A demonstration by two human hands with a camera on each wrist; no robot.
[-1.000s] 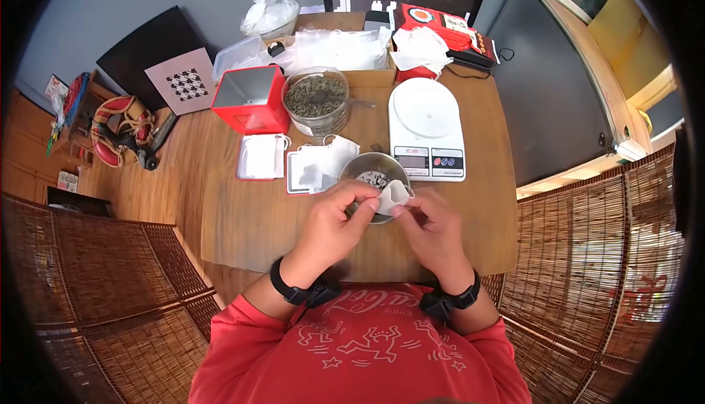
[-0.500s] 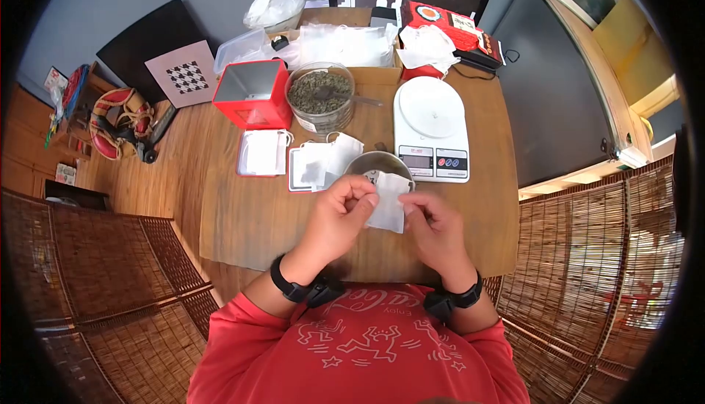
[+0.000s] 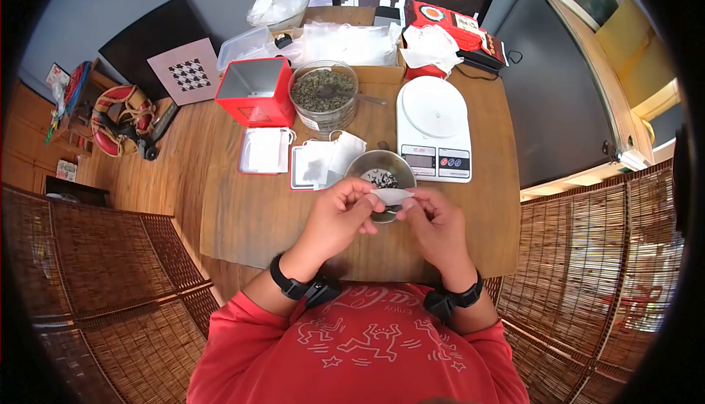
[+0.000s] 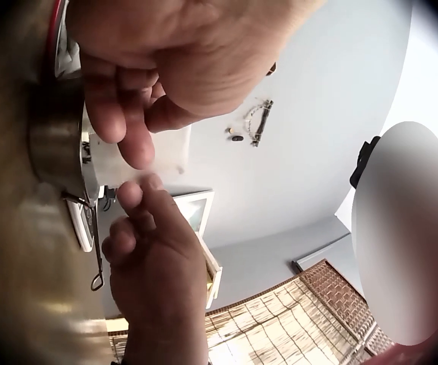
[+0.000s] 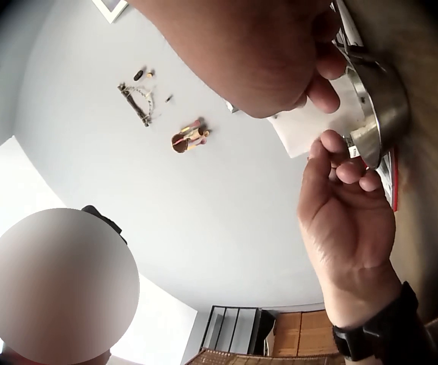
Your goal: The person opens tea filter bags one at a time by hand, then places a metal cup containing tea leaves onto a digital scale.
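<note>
Close over a steel bowl [image 3: 399, 163], both hands pinch a small white fabric pouch [image 3: 393, 195]. Its left edge is between the thumb and fingertips of my left hand [image 3: 339, 213]; my right hand [image 3: 435, 224] pinches the right edge. Thin and pale, the pouch [image 5: 301, 135] hangs from the fingers in the right wrist view. Dark and white bits [image 3: 380, 179] lie in the bowl. A thin metal handle with a looped end [image 4: 97, 251] sticks out past the bowl's rim in the left wrist view.
White kitchen scale [image 3: 435, 129] stands right of the bowl. Left are flat pouches [image 3: 344, 158] and a lidded stack [image 3: 264, 151]. Behind stand a jar of dried leaves [image 3: 316, 85] with a spoon [image 3: 367, 99] and a red tin [image 3: 257, 114]. Plastic bags [image 3: 352, 43] lie farther back.
The pouch hung fully spread toward me half a second ago; now it is tipped, showing as a narrow strip over the bowl. Both hands keep their pinch and have barely shifted.
</note>
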